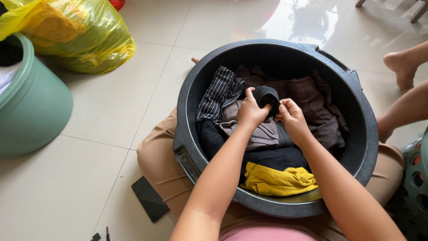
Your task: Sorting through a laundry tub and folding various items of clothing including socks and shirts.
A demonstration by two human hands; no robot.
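A large black round tub (191,147) rests on my lap, filled with clothes. My left hand (249,111) and my right hand (292,118) both grip a small black garment (267,96) above the middle of the pile. Around it lie a black-and-white striped shirt (220,91), brown clothes (312,96), a grey garment (261,134), dark denim (276,157) and a yellow cloth (278,180) near the tub's front rim.
A green bucket (31,107) stands at the left, with a yellow plastic bag (76,33) behind it. A black phone (150,198) lies on the tiled floor by my knee. Another person's foot (401,67) and leg are at the right, beside a perforated basket (414,178).
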